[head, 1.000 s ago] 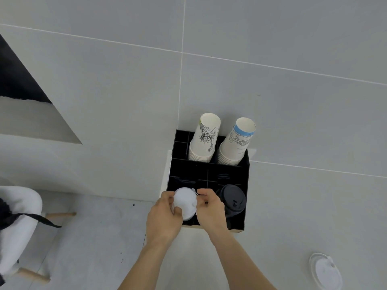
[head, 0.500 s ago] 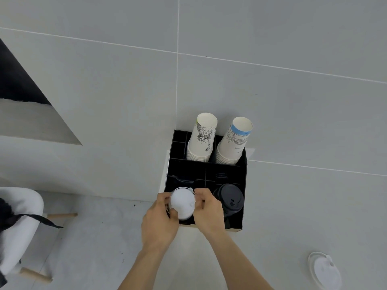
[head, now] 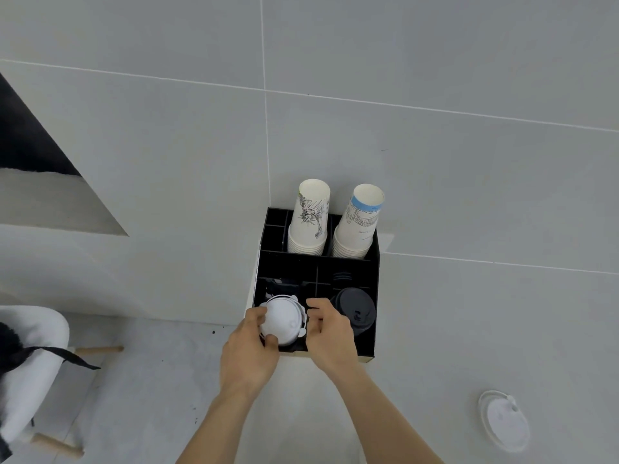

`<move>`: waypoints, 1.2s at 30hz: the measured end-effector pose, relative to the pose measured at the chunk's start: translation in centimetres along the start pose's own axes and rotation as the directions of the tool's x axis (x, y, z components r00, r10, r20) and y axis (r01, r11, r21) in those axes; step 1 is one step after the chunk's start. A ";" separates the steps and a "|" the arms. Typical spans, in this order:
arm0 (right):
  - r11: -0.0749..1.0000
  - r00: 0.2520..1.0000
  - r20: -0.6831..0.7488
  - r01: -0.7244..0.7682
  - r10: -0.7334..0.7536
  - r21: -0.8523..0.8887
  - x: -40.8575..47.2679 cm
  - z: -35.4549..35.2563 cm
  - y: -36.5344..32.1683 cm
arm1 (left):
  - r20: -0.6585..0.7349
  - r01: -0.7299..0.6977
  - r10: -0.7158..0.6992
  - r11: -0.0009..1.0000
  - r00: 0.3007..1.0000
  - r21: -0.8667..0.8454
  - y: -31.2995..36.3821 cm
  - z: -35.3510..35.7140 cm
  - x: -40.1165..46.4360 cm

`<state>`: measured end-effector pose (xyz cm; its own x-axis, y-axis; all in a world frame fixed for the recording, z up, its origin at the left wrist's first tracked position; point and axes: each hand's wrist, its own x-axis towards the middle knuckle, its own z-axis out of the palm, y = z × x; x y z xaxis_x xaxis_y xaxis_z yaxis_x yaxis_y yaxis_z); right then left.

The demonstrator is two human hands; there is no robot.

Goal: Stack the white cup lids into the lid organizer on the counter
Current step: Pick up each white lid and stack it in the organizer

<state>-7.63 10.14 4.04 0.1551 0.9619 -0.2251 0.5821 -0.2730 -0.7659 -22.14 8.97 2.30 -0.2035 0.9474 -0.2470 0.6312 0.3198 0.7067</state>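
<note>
A stack of white cup lids [head: 283, 321] sits in the front left compartment of the black lid organizer [head: 376, 296]. My left hand [head: 248, 351] grips the stack's left and front side. My right hand [head: 330, 336] touches its right edge with the fingertips. A few more white lids [head: 504, 420] lie stacked on the counter at the lower right, away from both hands.
Black lids [head: 355, 309] fill the front right compartment. Two stacks of paper cups [head: 310, 219] [head: 358, 224] stand upside down in the rear compartments against the tiled wall. A white chair [head: 30, 356] with wooden legs stands on the floor at the left.
Both hands and the white lids have shifted slightly away from me and lower into the front left compartment. The right fingers have loosened at the stack's edge.
</note>
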 end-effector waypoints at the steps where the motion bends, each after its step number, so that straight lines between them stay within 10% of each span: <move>1: 1.000 1.000 -0.011 0.006 -0.006 0.008 -0.2 -0.4 0.1 | 0.000 0.002 -0.002 1.000 1.000 -0.005 0.0 0.0 -0.2; 14: 0.976 0.972 -0.123 -0.185 0.198 0.112 -6.4 -5.4 7.9 | 0.070 0.026 -0.023 0.999 0.997 -0.042 0.4 4.1 -8.0; 24: 0.896 0.896 -0.002 -0.445 0.445 0.001 -13.5 -8.5 16.6 | 0.438 0.078 -0.115 0.992 0.892 0.102 0.7 9.9 -14.8; 36: 0.866 0.873 0.125 -0.485 0.472 0.120 -16.2 -8.8 18.1 | 0.439 0.156 -0.170 0.985 0.882 0.069 2.1 12.7 -18.0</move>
<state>7.45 -10.27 -0.86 0.3100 0.7092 -0.6332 0.3329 -0.7048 -0.6265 -7.69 -7.62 -0.18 0.0414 0.7760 -0.6293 0.6420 0.4619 0.6119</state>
